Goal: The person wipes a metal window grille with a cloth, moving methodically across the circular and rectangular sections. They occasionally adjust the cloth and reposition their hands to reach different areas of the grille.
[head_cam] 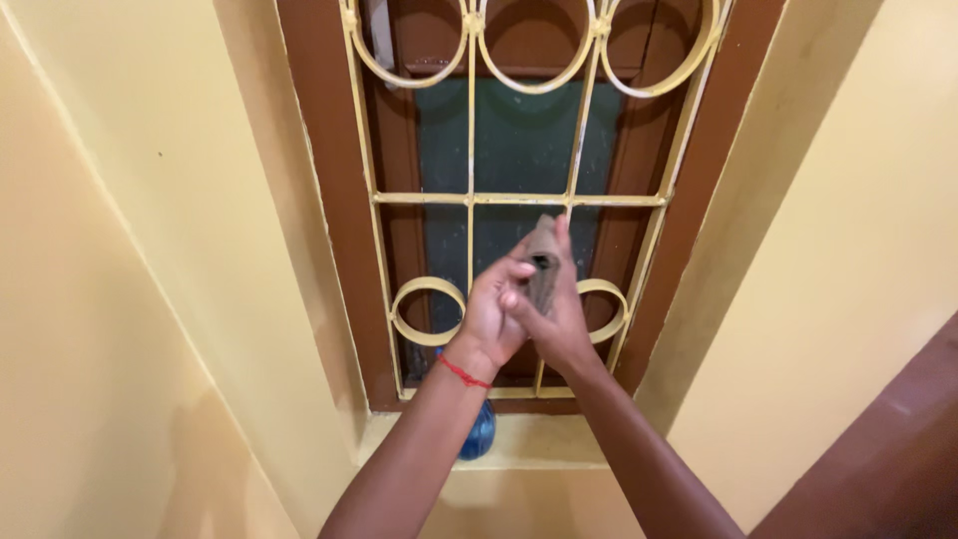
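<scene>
Fingers of both the left hand [491, 317] and right hand [555, 317] close around a small brownish-grey block [544, 265]. It stands upright, flat-sided and blurred, before the yellow window grille [469, 200].

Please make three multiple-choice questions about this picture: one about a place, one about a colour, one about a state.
1. Where does the blue object stand?
A. on the window ledge
B. on the floor
C. hanging from the grille

2. What colour is the thread on the left wrist?
A. green
B. red
C. white

3. How do the hands hold the small brown object?
A. both together
B. left only
C. not at all

Answers: 1 A, it sits on the ledge under the arms. 2 B, the thread is red. 3 A, left hand and right hand both clasp it.
</scene>
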